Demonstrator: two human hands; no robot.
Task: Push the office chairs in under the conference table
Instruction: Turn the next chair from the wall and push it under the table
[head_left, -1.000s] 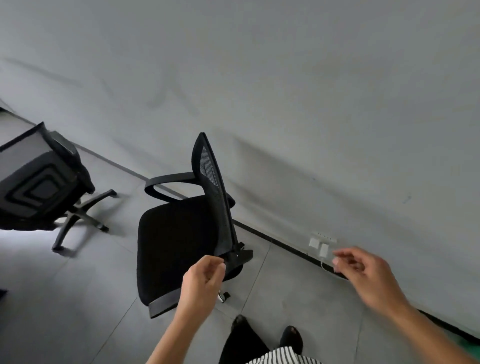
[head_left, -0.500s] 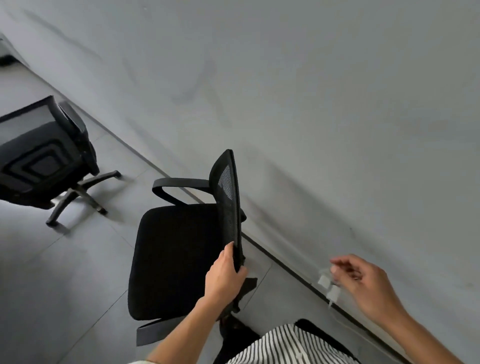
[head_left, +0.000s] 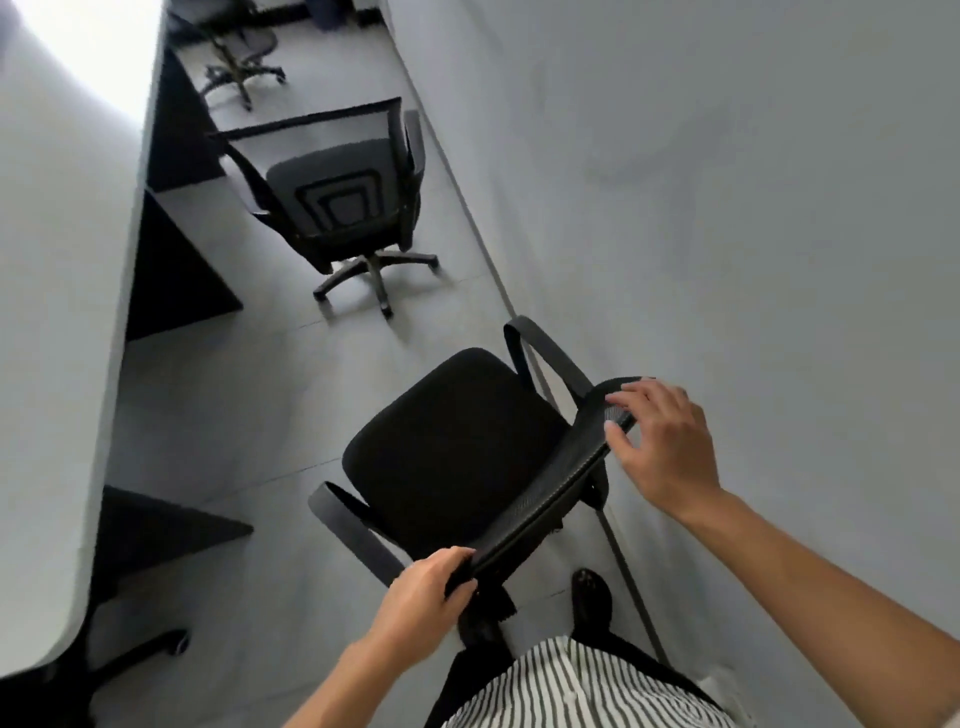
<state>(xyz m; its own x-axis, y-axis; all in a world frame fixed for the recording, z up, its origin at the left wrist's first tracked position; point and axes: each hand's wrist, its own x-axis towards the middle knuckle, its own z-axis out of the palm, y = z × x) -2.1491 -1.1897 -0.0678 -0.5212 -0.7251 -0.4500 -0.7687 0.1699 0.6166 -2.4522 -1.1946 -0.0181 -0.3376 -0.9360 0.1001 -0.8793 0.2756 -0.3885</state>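
A black office chair (head_left: 457, 452) with a mesh back stands right in front of me, its seat facing the white conference table (head_left: 57, 312) on the left. My left hand (head_left: 421, 608) grips the near end of the backrest's top edge. My right hand (head_left: 660, 441) rests on the far end of that edge with its fingers spread, touching but not closed around it. A second black chair (head_left: 343, 208) stands farther along, between table and wall. A third chair (head_left: 239, 52) is at the far end.
A grey wall (head_left: 727, 208) runs close along the right, leaving a narrow tiled aisle. Dark table supports (head_left: 171, 265) stand under the tabletop. Another chair's wheeled base (head_left: 150, 649) shows under the table at bottom left. My shoes (head_left: 589, 597) are just behind the near chair.
My view has swung left along the aisle, bringing the table into sight. The near chair has turned with its seat toward the table. My right hand has come onto the backrest.
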